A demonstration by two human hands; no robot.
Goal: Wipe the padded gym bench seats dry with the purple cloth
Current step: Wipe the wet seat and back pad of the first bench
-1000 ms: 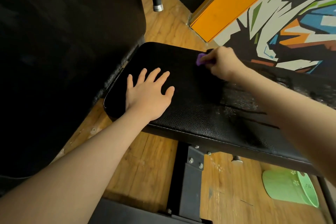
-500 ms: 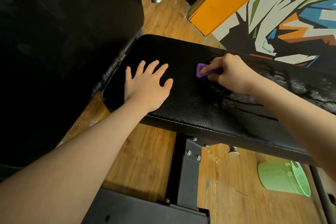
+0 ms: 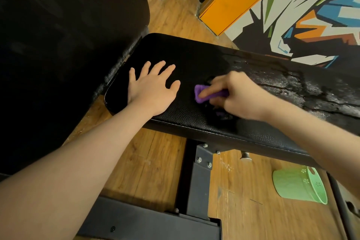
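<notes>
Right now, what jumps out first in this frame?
The purple cloth, bunched under the right hand mid-pad on the black bench seat. The left hand lies flat beside it. Wet streaks glisten at right; a green pot lies on the wood floor below.

Left hand (image 3: 153, 91) lay flat on the black padded leather bench seat (image 3: 194, 121); right hand (image 3: 239, 97) pinched the small purple cloth (image 3: 200, 93) against it.

Wooden floor (image 3: 161, 161), graffiti-painted wall (image 3: 303, 15).
</notes>
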